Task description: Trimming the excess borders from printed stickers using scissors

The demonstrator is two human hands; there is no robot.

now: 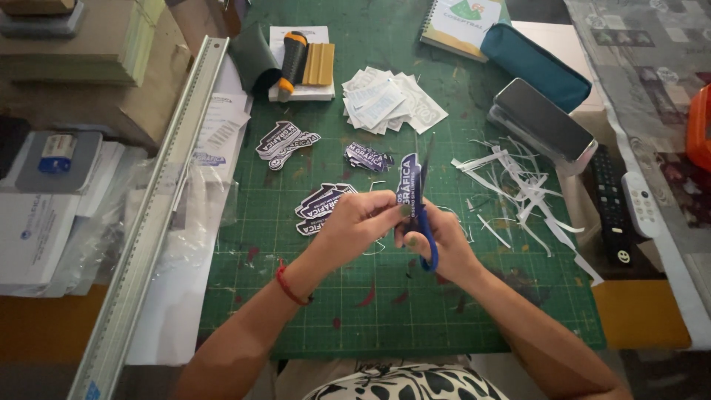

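Observation:
My left hand [354, 222] pinches a small purple-and-white sticker [408, 181] and holds it upright above the green cutting mat [385, 304]. My right hand [444, 241] grips blue-handled scissors [427, 222], whose blades point up along the sticker's right edge. Three small piles of cut purple stickers lie on the mat: one pile [285, 142] at the upper left, one pile [366, 157] in the middle and one pile [320, 204] beside my left hand. A red cord bracelet [290, 287] is on my left wrist.
White paper trimmings [518, 189] litter the mat's right side. A heap of white cut sheets [389, 100], an orange-and-black utility knife [292, 63], a phone [542, 122], a teal pencil case [535, 65], two remotes [626, 207] and a long metal ruler [159, 207] surround the mat.

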